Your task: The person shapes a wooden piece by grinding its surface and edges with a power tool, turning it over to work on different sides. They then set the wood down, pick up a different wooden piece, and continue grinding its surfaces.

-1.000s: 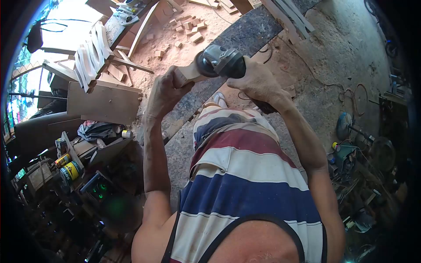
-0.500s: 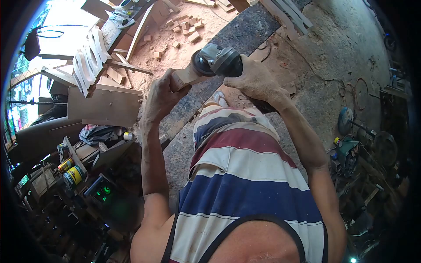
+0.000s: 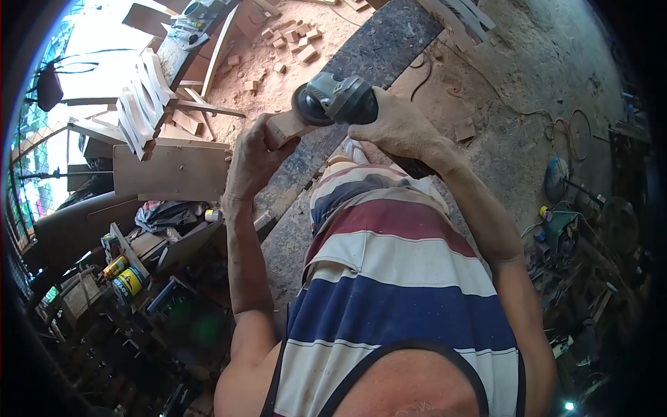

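Note:
An angle grinder [image 3: 340, 97] with a round dark disc at its head is gripped by my right hand [image 3: 403, 128], fingers wrapped round its body. My left hand [image 3: 253, 153] is closed on a short pale wooden block [image 3: 286, 128], thumb at its near side. The grinder's disc [image 3: 306, 105] lies against or just over the right end of the block; exact contact cannot be made out. Both are held above a dark, dusty plank [image 3: 382, 42].
Several small wood offcuts [image 3: 295, 42] lie in sawdust beyond the plank. Curved wooden pieces [image 3: 142, 101] are stacked at the left. A cable [image 3: 500, 101] runs over the floor at right. Yellow-labelled cans [image 3: 128, 281] stand at lower left.
The grinder's head has shifted slightly left over the block, with my right hand following. My left hand still grips the block. The whole view has shifted a little.

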`<state>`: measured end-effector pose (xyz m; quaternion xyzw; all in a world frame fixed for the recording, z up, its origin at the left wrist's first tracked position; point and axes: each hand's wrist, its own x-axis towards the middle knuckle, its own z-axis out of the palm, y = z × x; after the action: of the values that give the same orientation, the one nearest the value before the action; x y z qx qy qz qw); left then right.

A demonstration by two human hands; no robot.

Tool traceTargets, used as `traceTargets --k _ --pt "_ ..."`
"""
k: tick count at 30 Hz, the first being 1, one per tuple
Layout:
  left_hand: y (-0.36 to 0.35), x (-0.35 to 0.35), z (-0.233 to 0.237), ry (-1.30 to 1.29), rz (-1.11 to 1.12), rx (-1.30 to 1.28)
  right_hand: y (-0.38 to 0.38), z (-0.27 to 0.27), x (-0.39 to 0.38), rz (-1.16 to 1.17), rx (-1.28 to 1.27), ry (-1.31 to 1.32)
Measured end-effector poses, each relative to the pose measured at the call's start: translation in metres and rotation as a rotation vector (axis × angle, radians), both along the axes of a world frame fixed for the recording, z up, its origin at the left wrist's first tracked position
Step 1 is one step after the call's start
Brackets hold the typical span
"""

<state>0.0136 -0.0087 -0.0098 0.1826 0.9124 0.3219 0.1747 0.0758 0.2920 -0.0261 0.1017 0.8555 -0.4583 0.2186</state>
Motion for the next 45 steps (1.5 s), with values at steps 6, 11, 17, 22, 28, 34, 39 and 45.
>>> traceTargets --k 6,11,17,22,28,34,39,45 --pt "-0.005 0.006 -0.008 -0.023 0.04 0.045 0.004 -0.014 0.001 -0.007 -0.087 -0.023" --pt "-0.01 0.004 0.0 -0.064 0.066 0.044 0.005 -0.021 -0.005 0.005 -0.129 -0.041" --pt "-0.005 0.009 0.0 -0.042 0.043 -0.01 -0.005 -0.009 -0.001 -0.029 -0.055 -0.04" --pt "-0.013 0.007 0.001 -0.064 0.076 -0.012 0.001 -0.04 -0.007 -0.007 -0.125 -0.073" --pt "-0.011 0.006 -0.002 -0.06 0.099 0.01 -0.005 -0.019 0.003 -0.039 -0.107 0.005" --pt "-0.021 0.003 -0.003 -0.087 0.101 0.01 0.008 -0.051 -0.002 -0.009 -0.201 -0.112" --pt "-0.027 0.0 -0.009 -0.117 0.123 0.031 -0.001 -0.047 0.001 -0.026 -0.216 -0.053" --pt "-0.085 -0.02 -0.064 -0.282 0.295 0.329 0.023 -0.089 -0.005 -0.058 -0.19 -0.123"
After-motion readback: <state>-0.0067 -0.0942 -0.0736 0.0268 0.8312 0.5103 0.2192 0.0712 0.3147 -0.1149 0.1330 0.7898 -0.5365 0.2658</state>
